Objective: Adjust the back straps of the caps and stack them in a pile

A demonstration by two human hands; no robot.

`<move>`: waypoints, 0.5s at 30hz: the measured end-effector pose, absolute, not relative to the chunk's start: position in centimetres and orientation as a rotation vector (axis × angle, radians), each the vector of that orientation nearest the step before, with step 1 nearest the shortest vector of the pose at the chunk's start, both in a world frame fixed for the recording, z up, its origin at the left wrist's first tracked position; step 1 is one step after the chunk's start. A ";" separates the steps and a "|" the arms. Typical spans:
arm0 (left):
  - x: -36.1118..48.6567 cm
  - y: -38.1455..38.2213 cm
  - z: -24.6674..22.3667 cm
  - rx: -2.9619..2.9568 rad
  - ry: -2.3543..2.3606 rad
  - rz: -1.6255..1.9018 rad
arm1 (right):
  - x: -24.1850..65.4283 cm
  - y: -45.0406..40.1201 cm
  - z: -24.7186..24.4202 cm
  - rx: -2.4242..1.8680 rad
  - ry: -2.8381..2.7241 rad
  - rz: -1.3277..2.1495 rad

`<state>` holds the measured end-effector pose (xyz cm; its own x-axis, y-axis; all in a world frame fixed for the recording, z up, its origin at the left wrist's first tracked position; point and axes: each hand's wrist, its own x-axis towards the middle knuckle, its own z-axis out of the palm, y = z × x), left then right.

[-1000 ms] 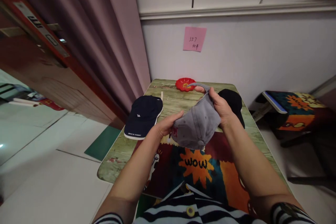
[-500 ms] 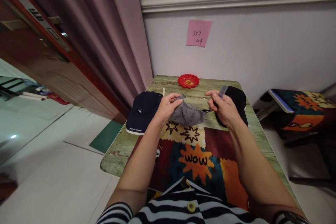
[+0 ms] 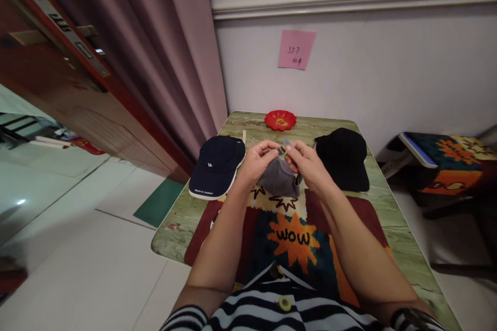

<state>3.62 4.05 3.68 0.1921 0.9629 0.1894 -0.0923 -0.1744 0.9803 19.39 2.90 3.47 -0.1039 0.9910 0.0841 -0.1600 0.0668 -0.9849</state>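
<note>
A grey cap (image 3: 280, 176) is held over the middle of the table, its back strap toward the top. My left hand (image 3: 259, 161) pinches the strap end that carries a small metal buckle (image 3: 281, 150). The loose grey strap (image 3: 287, 143) is between the thumb and fingers of my right hand (image 3: 305, 161), close beside the buckle. Whether the strap passes through the buckle I cannot tell. A navy cap (image 3: 217, 163) with a white-edged brim lies left of my hands. To their right lies a black cap (image 3: 345, 158).
A red scalloped dish (image 3: 280, 120) stands at the table's far edge. A colourful mat with "WOW" (image 3: 293, 238) covers the near part of the wood-patterned table (image 3: 171, 235). A pink note (image 3: 296, 49) is on the wall. A stool (image 3: 446, 160) stands to the right.
My right hand has moved left with the strap end, away from the black cap, and now meets my left hand at the buckle. The black cap is more fully visible.
</note>
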 end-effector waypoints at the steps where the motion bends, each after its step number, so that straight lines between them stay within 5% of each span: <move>1: 3.7 4.0 3.7 1.397 0.908 1.215 | 19.0 2.9 3.2 -1.003 -1.196 1.318; 15: 3.9 2.3 4.3 2.121 1.142 1.329 | 17.9 2.3 3.1 -1.114 -0.958 1.087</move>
<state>3.95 2.27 4.31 0.2197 0.7998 0.5587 0.4319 -0.5932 0.6794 17.93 2.29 3.09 0.2120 0.9759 0.0526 -0.1745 0.0908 -0.9805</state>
